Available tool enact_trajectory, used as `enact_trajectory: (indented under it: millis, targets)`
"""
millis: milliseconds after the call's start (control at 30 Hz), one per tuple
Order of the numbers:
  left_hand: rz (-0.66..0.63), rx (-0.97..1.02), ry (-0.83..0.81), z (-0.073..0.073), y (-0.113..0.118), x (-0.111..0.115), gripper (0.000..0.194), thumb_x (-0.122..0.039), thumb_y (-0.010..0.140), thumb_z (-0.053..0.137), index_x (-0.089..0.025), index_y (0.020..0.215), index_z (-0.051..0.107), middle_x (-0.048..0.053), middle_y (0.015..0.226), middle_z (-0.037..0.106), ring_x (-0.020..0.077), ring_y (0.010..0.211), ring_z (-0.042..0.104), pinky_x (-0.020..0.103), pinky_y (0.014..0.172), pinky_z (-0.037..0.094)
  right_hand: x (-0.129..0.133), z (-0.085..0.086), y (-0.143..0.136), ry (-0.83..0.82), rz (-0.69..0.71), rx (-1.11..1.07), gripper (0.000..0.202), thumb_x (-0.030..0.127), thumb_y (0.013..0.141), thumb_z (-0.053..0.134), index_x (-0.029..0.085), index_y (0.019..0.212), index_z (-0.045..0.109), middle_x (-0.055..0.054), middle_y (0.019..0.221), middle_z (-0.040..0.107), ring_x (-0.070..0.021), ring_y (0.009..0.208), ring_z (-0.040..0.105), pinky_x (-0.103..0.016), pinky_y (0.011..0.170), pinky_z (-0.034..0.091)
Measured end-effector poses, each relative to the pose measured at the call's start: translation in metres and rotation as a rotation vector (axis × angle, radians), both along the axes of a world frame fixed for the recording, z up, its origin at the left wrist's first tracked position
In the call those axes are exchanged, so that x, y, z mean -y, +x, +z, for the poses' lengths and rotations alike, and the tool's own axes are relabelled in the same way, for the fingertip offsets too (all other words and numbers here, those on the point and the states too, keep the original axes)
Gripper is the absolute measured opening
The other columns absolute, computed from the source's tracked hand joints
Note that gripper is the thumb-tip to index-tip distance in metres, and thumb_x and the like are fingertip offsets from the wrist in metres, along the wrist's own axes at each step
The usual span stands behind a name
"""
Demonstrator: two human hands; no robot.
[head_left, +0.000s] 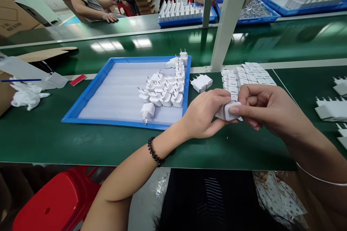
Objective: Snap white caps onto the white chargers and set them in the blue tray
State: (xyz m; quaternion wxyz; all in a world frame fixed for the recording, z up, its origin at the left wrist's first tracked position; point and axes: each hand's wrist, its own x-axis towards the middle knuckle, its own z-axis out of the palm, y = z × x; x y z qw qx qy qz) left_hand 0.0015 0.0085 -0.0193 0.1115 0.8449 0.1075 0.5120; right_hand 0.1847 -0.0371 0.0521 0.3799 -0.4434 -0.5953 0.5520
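On the tabletop (108, 144), a blue tray (90, 90) holds white plugs (166, 98); to its right, the left hand (206, 112) clamps a white piece (231, 111); the right hand (268, 108) also has it in its grip, seemingly pressing or aligning; the next move wants steadiness, I'd judge.

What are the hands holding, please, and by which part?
The left hand holds a white plastic piece by its left side; the right hand pinches its right end.

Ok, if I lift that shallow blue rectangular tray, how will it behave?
The shallow blue rectangular tray would probably feel right-heavy, since the white plastic plug adapters cluster there. Some adapters might slide or tip, lying at mixed angles on the flat white liner.
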Motion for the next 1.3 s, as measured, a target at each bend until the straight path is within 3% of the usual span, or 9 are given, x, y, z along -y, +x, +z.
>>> enact_trajectory:
  millis: [433, 900, 1100, 1300]
  targets:
    - [-0.058, 0.021, -0.062, 0.001, 0.001, 0.001, 0.042, -0.036, 0.087, 0.070, -0.024, 0.116, 0.041, 0.003, 0.099, 0.061, 0.0183, 0.093, 0.064, 0.032, 0.074, 0.051, -0.002, -0.001, 0.001, 0.047, -0.004, 0.094, 0.041, 0.042, 0.073, 0.086, 0.020, 0.060, 0.054, 0.008, 0.038, 0.043, -0.0037, 0.034, 0.034, -0.021, 0.035, 0.019]
    - [-0.155, 0.049, -0.219, 0.001, 0.002, 0.006, 0.045, -0.037, 0.086, 0.073, -0.022, 0.116, 0.044, 0.005, 0.101, 0.058, 0.0185, 0.096, 0.062, 0.031, 0.076, 0.052, -0.003, 0.000, 0.000, 0.057, -0.002, 0.059, 0.041, 0.042, 0.072, 0.088, 0.020, 0.059, 0.056, 0.007, 0.039, 0.044, -0.0035, 0.036, 0.031, -0.024, 0.037, 0.015]
    - [-0.191, 0.077, -0.285, 0.001, 0.003, 0.007, 0.043, -0.039, 0.088, 0.071, -0.022, 0.117, 0.044, 0.005, 0.102, 0.059, 0.0180, 0.095, 0.061, 0.031, 0.078, 0.052, -0.002, -0.002, 0.003, 0.090, 0.025, 0.045, 0.037, 0.041, 0.076, 0.085, 0.021, 0.062, 0.057, 0.007, 0.039, 0.046, -0.0041, 0.036, 0.035, -0.023, 0.037, 0.021]
    - [-0.215, 0.087, -0.351, -0.002, 0.003, 0.010, 0.039, -0.040, 0.091, 0.065, -0.023, 0.120, 0.044, 0.006, 0.106, 0.059, 0.0185, 0.094, 0.061, 0.034, 0.079, 0.053, -0.002, -0.002, 0.002, 0.121, 0.052, -0.005, 0.032, 0.037, 0.078, 0.084, 0.021, 0.065, 0.059, 0.005, 0.044, 0.055, -0.0064, 0.039, 0.049, -0.022, 0.039, 0.037]
